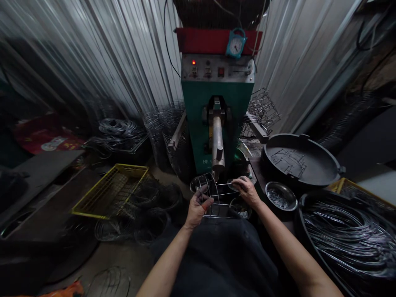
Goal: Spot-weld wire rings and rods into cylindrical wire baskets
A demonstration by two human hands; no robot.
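Observation:
A round wire rack [221, 204] with a gridded end and several straight rods hangs in front of me, its rods pointing to the right. My left hand [197, 209] is closed around the gridded end, with an orange-red covering on one finger. With its fingers pinched, my right hand [246, 190] grips the rod end of the same rack; the exact contact is partly hidden by the fingers. Just above the rack is the metal arm [218, 138] of a green machine [198, 103] that looks like a spot welder. Whether rack and arm touch is unclear.
A yellow crate [107, 214] and round wire baskets [151, 225] lie to the left. On the right are a large black pan [272, 175] with wire pieces, a metal bowl [269, 202] of small parts and a tub of wire rings [349, 239]. A teal clock [235, 44] hangs on the machine.

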